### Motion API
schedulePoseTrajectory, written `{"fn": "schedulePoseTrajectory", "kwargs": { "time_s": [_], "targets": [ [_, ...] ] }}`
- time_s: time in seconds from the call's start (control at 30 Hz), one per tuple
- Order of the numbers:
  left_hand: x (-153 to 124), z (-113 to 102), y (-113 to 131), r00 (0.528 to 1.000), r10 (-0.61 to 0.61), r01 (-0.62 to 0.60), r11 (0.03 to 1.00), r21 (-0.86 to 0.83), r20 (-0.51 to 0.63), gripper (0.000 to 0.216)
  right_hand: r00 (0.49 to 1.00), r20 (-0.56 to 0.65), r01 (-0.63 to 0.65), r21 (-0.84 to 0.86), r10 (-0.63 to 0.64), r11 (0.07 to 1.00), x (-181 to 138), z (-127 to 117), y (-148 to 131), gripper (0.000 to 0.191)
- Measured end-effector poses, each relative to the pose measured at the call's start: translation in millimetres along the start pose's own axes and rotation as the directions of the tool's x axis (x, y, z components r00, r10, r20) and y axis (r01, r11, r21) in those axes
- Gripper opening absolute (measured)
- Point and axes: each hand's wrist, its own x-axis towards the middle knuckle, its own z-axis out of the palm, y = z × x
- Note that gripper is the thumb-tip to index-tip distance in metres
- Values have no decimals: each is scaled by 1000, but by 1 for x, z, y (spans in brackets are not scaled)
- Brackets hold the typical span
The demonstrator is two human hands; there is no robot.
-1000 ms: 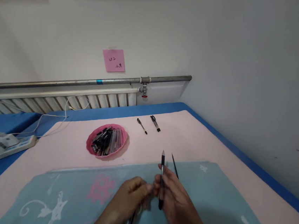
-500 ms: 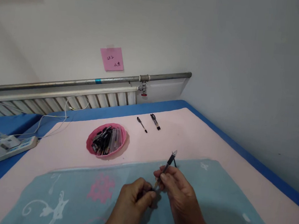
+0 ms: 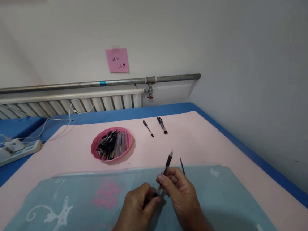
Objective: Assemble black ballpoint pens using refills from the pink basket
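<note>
My right hand [image 3: 180,195] is closed around a black pen [image 3: 167,164] whose tip points up and away from me. My left hand [image 3: 138,206] is closed too, pinching something small and dark at the pen's lower end; I cannot make out what it is. Both hands hover over a light blue cloth [image 3: 80,206] with white and pink patterns. A thin dark refill [image 3: 182,165] lies on the cloth just right of the pen. A pink bowl [image 3: 96,145] full of several black pens stands beyond the cloth.
Two black pens [image 3: 148,128] [image 3: 162,125] lie on the pink table cover [image 3: 208,142] behind the bowl. A white power strip [image 3: 9,148] with cables rests at the left on the blue surface. A radiator [image 3: 62,103], a pipe and a pink note [image 3: 117,60] are on the wall behind.
The pen in my right hand swung from upright to leaning right, then back a little towards upright. My left hand moved up to the pen's lower end.
</note>
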Motion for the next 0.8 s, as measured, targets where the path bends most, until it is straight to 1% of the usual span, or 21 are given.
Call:
{"fn": "schedulePoseTrajectory", "kwargs": {
  "time_s": [0.1, 0.17, 0.2, 0.27, 0.3, 0.37, 0.43, 0.5, 0.53, 0.57, 0.6, 0.67, 0.7, 0.73, 0.8],
  "targets": [
    [0, 1, -2, 998, -11, 12, 1000, 21, -56, 19, 999, -17, 45, -78, -47, 996, 3, 4, 6, 21],
    [1, 1, -4, 997, -45, 43, 999, -28, -59, 21, 997, -27, 70, -127, -74, 989, 3, 5, 11, 22],
    [2, 0, -5, 997, -62, 59, 996, -67, -42, 21, 998, -16, 62, -129, -64, 990, 3, 5, 13, 22],
    [3, -3, -6, 994, -105, 109, 980, -166, 32, 20, 1000, 24, 11, -98, -9, 995, 2, 5, 16, 19],
    [4, -5, -6, 986, -137, 154, 962, -226, 90, 19, 999, 38, -17, -67, 20, 998, 2, 4, 17, 19],
    [4, -9, -7, 953, -196, 269, 895, -356, 230, 19, 997, 35, -63, 20, 63, 998, 2, 4, 18, 22],
    [4, -12, -7, 906, -220, 378, 804, -459, 361, 21, 994, 22, -108, 114, 106, 988, 2, 5, 19, 26],
    [3, -13, -8, 874, -218, 437, 744, -505, 434, 24, 990, 29, -142, 160, 139, 977, 3, 6, 20, 29],
    [3, -14, -8, 870, -223, 446, 736, -509, 440, 27, 990, 36, -142, 146, 138, 979, 4, 5, 20, 29],
    [4, -14, -9, 874, -239, 447, 738, -505, 423, 30, 991, 40, -128, 113, 124, 985, 5, 5, 20, 28],
    [5, -15, -10, 887, -260, 435, 748, -502, 381, 32, 994, 39, -101, 63, 99, 993, 6, 3, 21, 27],
    [8, -18, -11, 923, -302, 384, 762, -522, 238, 37, 999, 28, -30, -120, 34, 992, 7, 1, 21, 24],
    [10, -21, -12, 934, -320, 353, 758, -549, 158, 39, 1000, 27, 3, -240, 3, 971, 8, 0, 22, 23],
    [12, -24, -12, 937, -339, 324, 743, -586, 87, 42, 999, 29, 37, -365, -29, 930, 8, 0, 23, 22],
    [15, -32, -13, 921, -390, 287, 686, -669, -5, 45, 994, 67, 109, -590, -86, 800, 8, -1, 24, 19]
  ]
}}
